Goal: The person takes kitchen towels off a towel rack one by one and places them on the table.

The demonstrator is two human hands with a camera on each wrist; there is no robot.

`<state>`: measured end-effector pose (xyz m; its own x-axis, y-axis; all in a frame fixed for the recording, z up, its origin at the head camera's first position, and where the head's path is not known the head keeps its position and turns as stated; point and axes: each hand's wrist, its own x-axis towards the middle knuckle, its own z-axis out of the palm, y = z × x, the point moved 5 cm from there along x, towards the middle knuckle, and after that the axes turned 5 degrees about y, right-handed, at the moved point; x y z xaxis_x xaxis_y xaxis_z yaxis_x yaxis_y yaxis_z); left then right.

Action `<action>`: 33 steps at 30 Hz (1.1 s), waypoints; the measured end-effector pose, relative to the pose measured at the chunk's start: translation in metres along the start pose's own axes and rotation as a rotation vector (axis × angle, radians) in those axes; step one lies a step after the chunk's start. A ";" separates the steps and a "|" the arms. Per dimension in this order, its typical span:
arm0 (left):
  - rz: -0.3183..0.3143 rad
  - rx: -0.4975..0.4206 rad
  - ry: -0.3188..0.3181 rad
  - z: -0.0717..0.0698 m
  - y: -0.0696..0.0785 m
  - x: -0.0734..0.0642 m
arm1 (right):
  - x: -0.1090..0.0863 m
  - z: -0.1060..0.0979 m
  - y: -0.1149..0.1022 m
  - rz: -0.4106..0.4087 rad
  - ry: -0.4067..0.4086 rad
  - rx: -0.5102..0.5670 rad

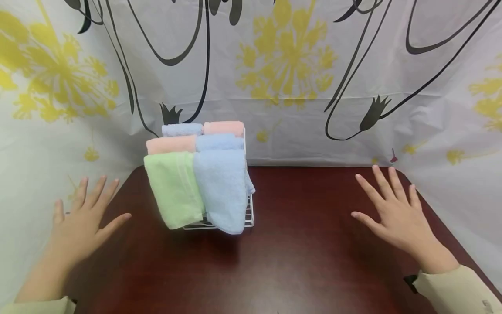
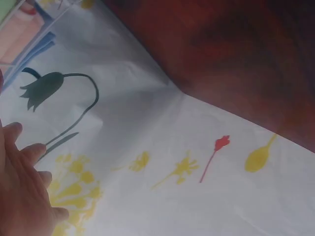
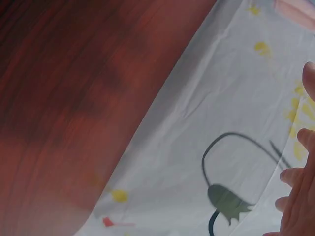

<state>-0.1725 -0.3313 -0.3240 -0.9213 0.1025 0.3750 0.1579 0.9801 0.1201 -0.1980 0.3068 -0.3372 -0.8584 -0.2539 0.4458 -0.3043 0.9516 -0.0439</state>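
Note:
My left hand (image 1: 80, 229) is held out at the left side of the table, fingers spread and holding nothing. At the right side, my right hand (image 1: 400, 218) is also spread and bare. Between them, nearer the left hand, stands a white wire basket (image 1: 250, 213) with towels draped over it. A green towel (image 1: 174, 187) and a blue towel (image 1: 221, 187) hang over its front. Behind these lie a pink towel (image 1: 172, 145) and another blue towel (image 1: 219, 142), then a further blue and pink pair at the back. Most of the basket is hidden by the towels.
The dark red-brown table (image 1: 306, 244) has rounded far corners. A white curtain (image 1: 290, 144) printed with yellow and grey flowers rises along its back and both sides, close behind the basket.

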 end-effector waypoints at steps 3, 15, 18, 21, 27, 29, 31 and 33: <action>0.023 -0.023 0.033 -0.007 0.004 0.004 | 0.007 0.001 -0.011 -0.024 0.012 0.020; 0.338 -0.147 0.511 -0.049 0.046 0.024 | 0.033 0.002 -0.060 -0.076 0.058 0.171; 0.366 -0.199 0.574 -0.054 0.055 0.028 | 0.043 0.001 -0.074 -0.089 0.074 0.245; 0.355 -0.269 0.588 -0.056 0.059 0.033 | 0.051 -0.001 -0.090 -0.104 0.091 0.350; 0.291 -0.430 0.576 -0.056 0.063 0.043 | 0.065 -0.003 -0.124 -0.141 0.120 0.578; 0.267 -0.462 0.570 -0.056 0.065 0.046 | 0.069 -0.004 -0.136 -0.151 0.125 0.645; 0.256 -0.492 0.566 -0.056 0.067 0.047 | 0.072 -0.005 -0.147 -0.157 0.120 0.714; 0.254 -0.510 0.562 -0.055 0.069 0.049 | 0.075 -0.006 -0.158 -0.161 0.110 0.784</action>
<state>-0.1868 -0.2684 -0.2466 -0.5402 0.0782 0.8379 0.6067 0.7262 0.3233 -0.2114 0.1383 -0.2916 -0.7464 -0.3201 0.5835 -0.6568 0.4957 -0.5682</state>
